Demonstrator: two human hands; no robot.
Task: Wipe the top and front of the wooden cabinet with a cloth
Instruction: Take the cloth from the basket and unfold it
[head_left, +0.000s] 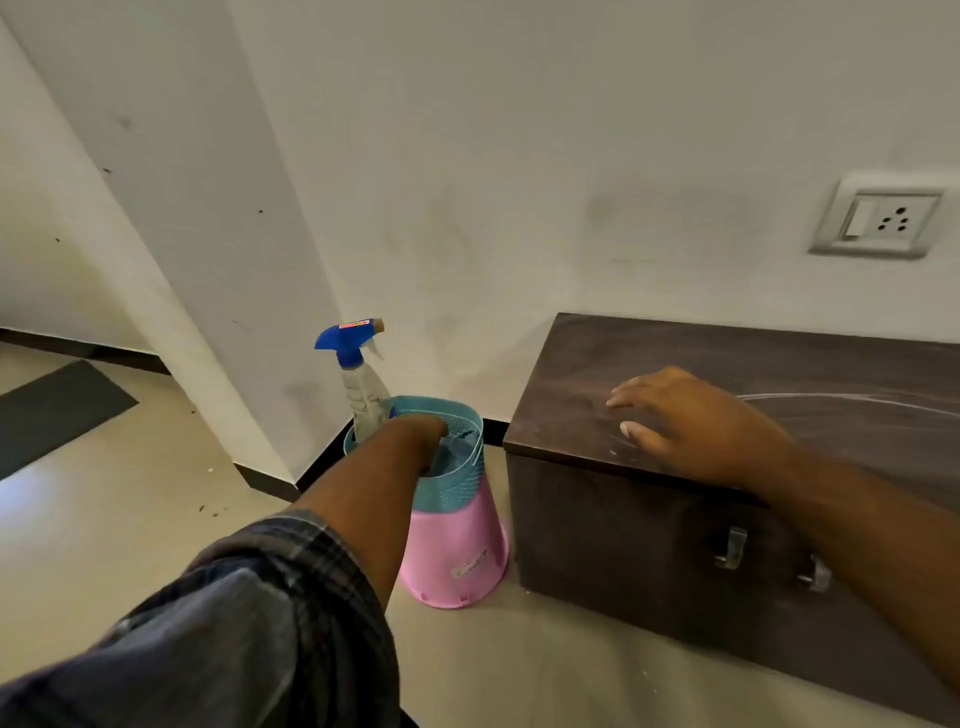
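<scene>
Beige tile floor (93, 499), white walls (467, 156), dark skirting, socket (878, 221) on the wall above the right hand. Dark mat (57, 410) far left of the left hand. Wooden cabinet (649, 525) sits on the floor against the wall, dusty top with streaks, metal handles (730, 548) on the front below the right forearm. Right hand (691, 421) lies flat on the cabinet top near its left front corner, palm down, fingers spread wide, holding nothing. Left hand (423, 434) reaches down into a teal basket (457, 488) stacked on a pink bucket (457, 556), just left of the cabinet; fingers hidden inside, grip can't tell. Spray bottle (361, 384) stands in the basket, just behind the left wrist. Bluish cloth (454, 460) partly visible inside by the left hand. Plaid sleeve (291, 597) rolled on the left arm.
</scene>
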